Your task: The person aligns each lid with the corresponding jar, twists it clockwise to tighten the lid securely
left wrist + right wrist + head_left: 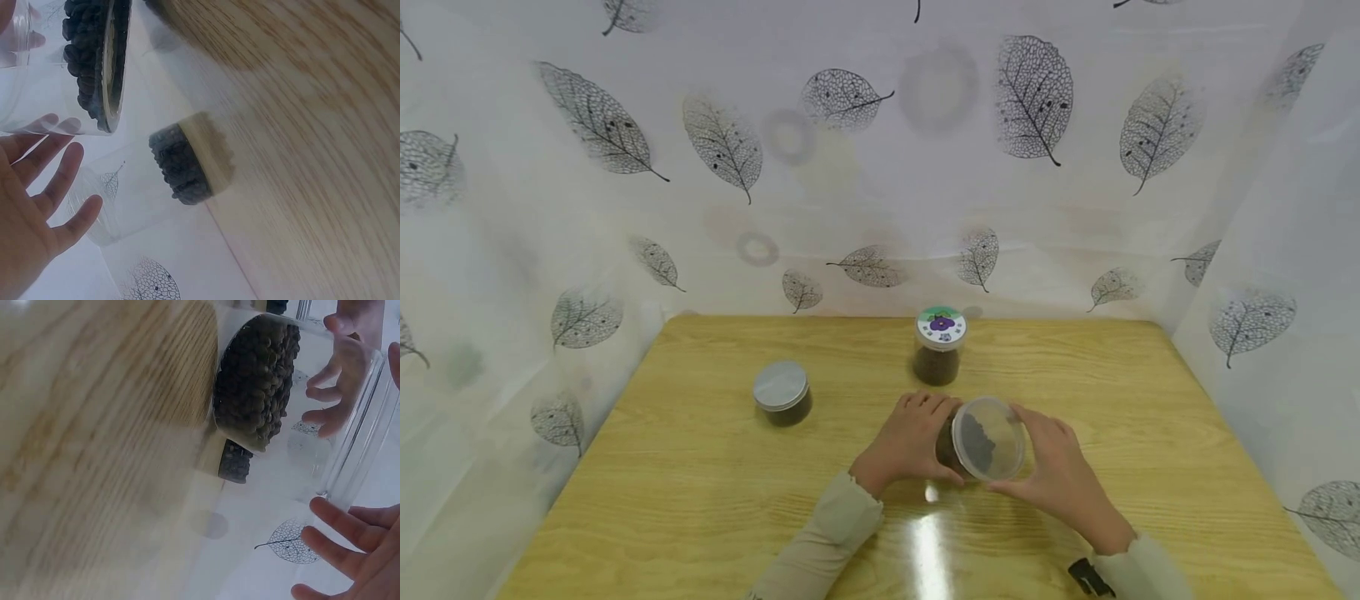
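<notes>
A clear jar (306, 381) part-filled with dark, bean-like pieces (253, 381) stands between the two hands. Its translucent lid (1003, 437) faces up toward the head camera. From the left, my left hand (913, 437) holds the jar's side, thumb toward the front and fingers behind. My right hand (1056, 471) grips the lid's rim between thumb and forefinger; its other fingers (334, 550) are spread in the right wrist view. In the left wrist view, spread fingers (65, 178) of the left hand reach partly behind the jar.
Behind the hands stands a second jar (937, 362) with a purple-and-green printed lid and dark contents. A low jar (782, 392) with a silver lid is to the left. All are on a wooden table (700, 500); leaf-patterned sheeting (880, 167) hangs behind and at both sides.
</notes>
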Demonstrator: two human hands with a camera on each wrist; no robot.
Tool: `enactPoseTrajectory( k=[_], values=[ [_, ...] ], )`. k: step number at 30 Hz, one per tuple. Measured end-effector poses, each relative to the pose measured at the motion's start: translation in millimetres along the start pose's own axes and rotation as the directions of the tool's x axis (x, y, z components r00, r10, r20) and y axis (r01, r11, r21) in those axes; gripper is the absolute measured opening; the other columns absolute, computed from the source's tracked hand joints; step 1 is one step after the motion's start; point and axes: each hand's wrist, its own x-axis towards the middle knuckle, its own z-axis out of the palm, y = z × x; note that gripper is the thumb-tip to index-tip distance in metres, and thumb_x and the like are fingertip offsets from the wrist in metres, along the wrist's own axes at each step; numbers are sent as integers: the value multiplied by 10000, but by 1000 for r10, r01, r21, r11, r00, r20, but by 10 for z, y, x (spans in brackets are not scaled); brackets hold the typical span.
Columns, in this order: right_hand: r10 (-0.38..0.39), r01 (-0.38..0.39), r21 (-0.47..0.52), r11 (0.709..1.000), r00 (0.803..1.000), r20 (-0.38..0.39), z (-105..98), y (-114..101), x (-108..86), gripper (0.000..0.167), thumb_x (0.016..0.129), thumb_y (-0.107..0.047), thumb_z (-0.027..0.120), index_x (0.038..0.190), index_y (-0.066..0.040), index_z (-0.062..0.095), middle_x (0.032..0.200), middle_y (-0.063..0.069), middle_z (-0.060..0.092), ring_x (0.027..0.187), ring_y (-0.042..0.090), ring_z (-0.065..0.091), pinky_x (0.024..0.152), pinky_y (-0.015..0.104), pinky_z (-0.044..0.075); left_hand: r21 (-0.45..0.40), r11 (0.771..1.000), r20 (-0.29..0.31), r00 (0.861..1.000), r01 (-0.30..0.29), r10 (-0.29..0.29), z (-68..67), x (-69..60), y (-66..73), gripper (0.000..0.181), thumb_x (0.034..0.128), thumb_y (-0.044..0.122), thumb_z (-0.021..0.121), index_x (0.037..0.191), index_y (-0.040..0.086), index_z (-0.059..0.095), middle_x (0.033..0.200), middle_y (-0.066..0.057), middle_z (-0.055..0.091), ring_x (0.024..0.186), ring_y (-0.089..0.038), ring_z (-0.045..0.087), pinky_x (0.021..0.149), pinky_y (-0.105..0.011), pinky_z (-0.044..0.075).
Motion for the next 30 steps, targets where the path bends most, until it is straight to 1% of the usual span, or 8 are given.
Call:
enactPoseTrajectory(
  k=[2, 5, 9, 14, 17, 19, 23, 30],
  values=[
    [22, -21, -24, 999, 1000, 19, -11, -27, -11, 1128, 466, -501, 881, 1340, 41, 420, 1215, 184, 586, 1092, 386, 546, 956, 597, 351, 0, 1000, 3, 1000, 3, -3, -2, 1, 2, 1030, 519, 719, 756, 1346, 193, 438, 1279, 55, 541, 1142, -161, 523, 1014, -382, 417],
    [15, -9, -85, 996, 998, 69, -70, -38, 15, 1173, 485, -586, 838, 1353, 62, 389, 1217, 178, 583, 1093, 385, 556, 944, 616, 363, -8, 1000, 9, 1000, 8, -8, -3, 4, 5, 1031, 525, 715, 756, 1352, 192, 433, 1285, 53, 541, 1150, -164, 520, 1020, -387, 413],
    [-72, 82, -75, 994, 989, 125, -193, 16, 118, 1214, 467, -548, 863, 1388, 42, 337, 1309, 195, 510, 1181, 387, 492, 955, 642, 333, -21, 1000, 12, 1000, 10, -10, -9, 8, 7, 1032, 528, 710, 759, 1357, 191, 432, 1292, 50, 539, 1158, -166, 518, 1023, -390, 409],
    [-235, 231, 46, 972, 951, 202, -318, 129, 257, 1265, 424, -389, 924, 1458, -54, 277, 1437, 166, 394, 1295, 419, 361, 988, 664, 270, -29, 1000, 14, 1000, 9, -8, -15, 11, 8, 1032, 529, 714, 755, 1358, 192, 430, 1297, 52, 533, 1166, -168, 514, 1023, -391, 408],
    [-288, 277, 81, 957, 926, 245, -354, 171, 298, 1250, 431, -357, 918, 1467, -75, 277, 1447, 158, 389, 1301, 439, 343, 982, 680, 252, -30, 1000, 20, 1000, 9, -8, -10, 13, 10, 1031, 531, 714, 753, 1359, 192, 426, 1297, 51, 533, 1163, -167, 514, 1022, -390, 409],
    [-301, 289, 83, 954, 918, 258, -362, 185, 305, 1227, 439, -359, 911, 1460, -75, 292, 1429, 168, 410, 1290, 439, 352, 973, 682, 251, -29, 1000, 25, 1000, 9, -8, -8, 13, 10, 1032, 533, 713, 753, 1361, 192, 424, 1297, 50, 532, 1163, -167, 514, 1023, -389, 409],
    [-310, 299, 80, 951, 918, 248, -352, 203, 292, 1188, 446, -372, 907, 1435, -49, 333, 1392, 171, 450, 1267, 420, 385, 953, 674, 273, -27, 1000, 35, 999, 9, -8, -8, 13, 11, 1035, 532, 709, 757, 1363, 190, 422, 1299, 49, 531, 1162, -168, 514, 1022, -385, 410],
    [-290, 285, 54, 957, 937, 194, -327, 227, 228, 1121, 466, -435, 880, 1374, 11, 397, 1347, 158, 492, 1222, 370, 442, 950, 646, 287, -16, 1000, 34, 999, 2, -2, -21, 15, 6, 1036, 533, 717, 751, 1362, 188, 426, 1302, 50, 530, 1158, -166, 514, 1020, -380, 411]
  ],
)
